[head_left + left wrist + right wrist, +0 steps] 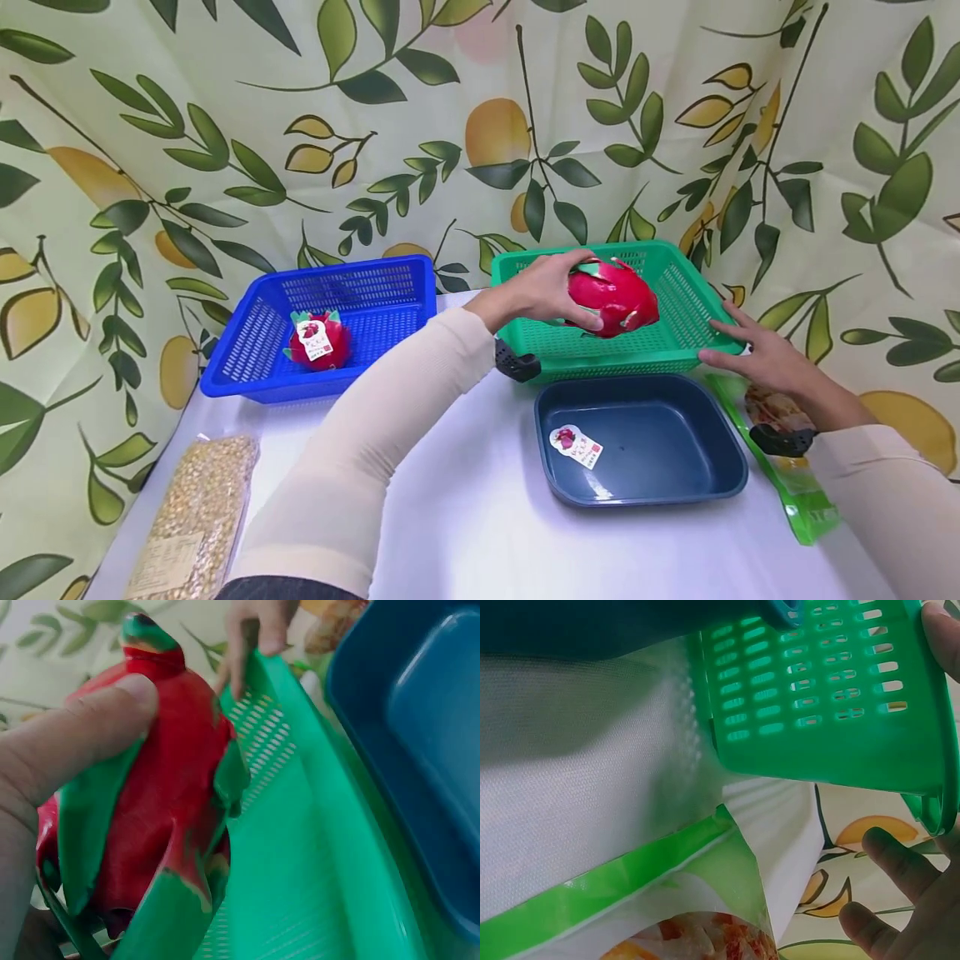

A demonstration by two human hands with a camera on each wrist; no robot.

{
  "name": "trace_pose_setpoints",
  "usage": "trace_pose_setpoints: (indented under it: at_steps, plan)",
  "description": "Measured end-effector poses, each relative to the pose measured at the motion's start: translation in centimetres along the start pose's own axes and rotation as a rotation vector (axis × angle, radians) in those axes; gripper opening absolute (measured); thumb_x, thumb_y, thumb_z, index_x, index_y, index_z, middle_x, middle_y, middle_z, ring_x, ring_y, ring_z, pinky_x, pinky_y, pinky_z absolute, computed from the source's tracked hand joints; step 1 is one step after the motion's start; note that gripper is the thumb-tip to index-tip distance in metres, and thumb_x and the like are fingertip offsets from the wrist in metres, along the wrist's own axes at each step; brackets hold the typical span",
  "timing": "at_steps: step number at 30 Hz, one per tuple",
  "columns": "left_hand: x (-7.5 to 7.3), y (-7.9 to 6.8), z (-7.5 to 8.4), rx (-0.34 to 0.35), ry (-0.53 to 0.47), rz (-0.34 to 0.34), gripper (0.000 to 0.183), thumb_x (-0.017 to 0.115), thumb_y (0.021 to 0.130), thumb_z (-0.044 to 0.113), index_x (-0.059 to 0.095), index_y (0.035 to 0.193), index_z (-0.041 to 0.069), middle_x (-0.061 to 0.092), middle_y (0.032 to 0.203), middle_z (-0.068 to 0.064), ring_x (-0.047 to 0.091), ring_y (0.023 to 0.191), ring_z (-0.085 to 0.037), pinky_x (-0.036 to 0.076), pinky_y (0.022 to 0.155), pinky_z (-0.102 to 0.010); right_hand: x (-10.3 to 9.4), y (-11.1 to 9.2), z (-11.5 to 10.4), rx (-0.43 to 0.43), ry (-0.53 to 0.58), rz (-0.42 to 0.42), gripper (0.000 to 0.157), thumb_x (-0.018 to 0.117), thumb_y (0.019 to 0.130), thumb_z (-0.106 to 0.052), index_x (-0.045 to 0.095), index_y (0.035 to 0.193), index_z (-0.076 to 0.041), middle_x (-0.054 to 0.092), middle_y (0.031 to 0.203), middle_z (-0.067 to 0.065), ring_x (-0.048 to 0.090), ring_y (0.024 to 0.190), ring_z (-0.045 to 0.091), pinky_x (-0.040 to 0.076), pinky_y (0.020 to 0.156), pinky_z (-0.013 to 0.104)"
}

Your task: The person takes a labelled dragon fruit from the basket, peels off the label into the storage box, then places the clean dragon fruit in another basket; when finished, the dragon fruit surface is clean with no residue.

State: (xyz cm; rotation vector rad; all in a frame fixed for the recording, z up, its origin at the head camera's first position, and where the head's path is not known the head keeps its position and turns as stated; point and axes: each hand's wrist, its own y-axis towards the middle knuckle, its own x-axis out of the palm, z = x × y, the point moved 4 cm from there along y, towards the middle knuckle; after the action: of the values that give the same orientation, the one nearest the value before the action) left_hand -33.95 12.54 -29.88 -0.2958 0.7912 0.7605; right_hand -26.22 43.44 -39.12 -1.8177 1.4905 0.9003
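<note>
My left hand [550, 288] grips a red dragon fruit [617, 300] with green scales, holding it over the green basket [678, 287]. In the left wrist view its thumb [112, 724] presses along the red skin of the fruit. My right hand [765, 354] is at the basket's right front corner, thumb and fingers spread about the rim. From the right wrist, two fingertips [892, 851] point out straight just below the basket's corner. A second dragon fruit [321, 342], bearing a white label, sits in the blue basket [277, 385] on the left.
A dark blue tray [645, 493] stands in front of the green basket, with a white sticker [576, 446] inside it. Beneath my right forearm lies a green food packet [798, 492]. A bag of yellow kernels [206, 487] lies at the left front. Leaf-patterned cloth [420, 108] hangs behind.
</note>
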Motion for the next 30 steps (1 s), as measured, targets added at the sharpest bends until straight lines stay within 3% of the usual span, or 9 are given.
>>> trace_pose_setpoints:
  at_steps: [6, 10, 14, 19, 26, 28, 30]
  plan:
    - [3.3, 3.9, -1.5, -0.06, -0.008, -0.114, 0.094, 0.089, 0.067, 0.029, 0.038, 0.146, 0.018, 0.049, 0.128, 0.0, 0.045, 0.111, -0.015, 0.052, 0.071, -0.023, -0.1, 0.0, -0.2, -0.009, -0.004, 0.004, 0.08, 0.065, 0.091, -0.04, 0.033, 0.143, 0.011, -0.003, 0.158, 0.02, 0.002, 0.137, 0.055, 0.018, 0.093, 0.077]
    - [5.5, 5.3, -2.8, -0.085, -0.034, -0.208, 0.096, 0.089, 0.068, 0.021, 0.035, 0.148, 0.016, 0.048, 0.128, -0.002, 0.045, 0.11, -0.016, 0.052, 0.072, -0.023, 0.4, -0.1, -0.3, -0.008, 0.025, 0.01, 0.08, 0.067, 0.09, -0.039, 0.033, 0.142, 0.012, -0.002, 0.158, 0.022, 0.002, 0.137, 0.054, 0.019, 0.094, 0.076]
    - [7.2, 6.2, -3.6, -0.105, -0.078, -0.249, 0.095, 0.088, 0.069, 0.016, 0.035, 0.148, 0.016, 0.048, 0.128, -0.001, 0.045, 0.109, -0.015, 0.052, 0.07, -0.022, 0.6, -0.2, -0.6, -0.037, 0.046, 0.03, 0.079, 0.069, 0.09, -0.036, 0.034, 0.141, 0.013, 0.0, 0.158, 0.023, 0.002, 0.137, 0.054, 0.018, 0.095, 0.076]
    - [8.5, 7.4, -3.1, -0.113, -0.083, -0.274, 0.096, 0.087, 0.071, 0.014, 0.032, 0.151, 0.017, 0.047, 0.13, -0.002, 0.044, 0.111, -0.016, 0.052, 0.07, -0.022, 0.3, -0.3, -0.4, -0.039, 0.032, 0.049, 0.078, 0.069, 0.09, -0.035, 0.034, 0.141, 0.012, 0.002, 0.158, 0.023, 0.005, 0.136, 0.056, 0.021, 0.092, 0.077]
    - [9.7, 9.3, -1.9, -0.161, 0.274, -0.222, 0.095, 0.087, 0.071, 0.032, 0.034, 0.15, 0.037, 0.034, 0.136, 0.002, 0.029, 0.117, -0.015, 0.046, 0.075, -0.023, 0.2, 0.0, 0.2, -0.03, 0.028, 0.045, 0.078, 0.068, 0.09, -0.035, 0.034, 0.141, 0.012, 0.002, 0.157, 0.025, 0.005, 0.136, 0.056, 0.022, 0.09, 0.078]
    - [10.0, 9.7, -1.8, -0.17, 0.272, -0.193, 0.094, 0.086, 0.072, 0.032, 0.033, 0.15, 0.038, 0.036, 0.136, 0.003, 0.029, 0.117, -0.015, 0.045, 0.077, -0.023, 0.2, 0.0, 0.3, -0.033, 0.041, 0.043, 0.077, 0.068, 0.09, -0.034, 0.034, 0.141, 0.013, 0.002, 0.157, 0.025, 0.004, 0.136, 0.056, 0.022, 0.09, 0.077]
    - [10.2, 10.0, -1.9, -0.176, 0.208, -0.16, 0.094, 0.085, 0.074, 0.028, 0.031, 0.151, 0.037, 0.039, 0.136, 0.004, 0.031, 0.118, -0.013, 0.045, 0.077, -0.022, 0.3, 0.1, 0.4, -0.036, 0.063, 0.036, 0.076, 0.068, 0.091, -0.033, 0.034, 0.141, 0.013, 0.001, 0.157, 0.025, 0.002, 0.137, 0.054, 0.022, 0.091, 0.077]
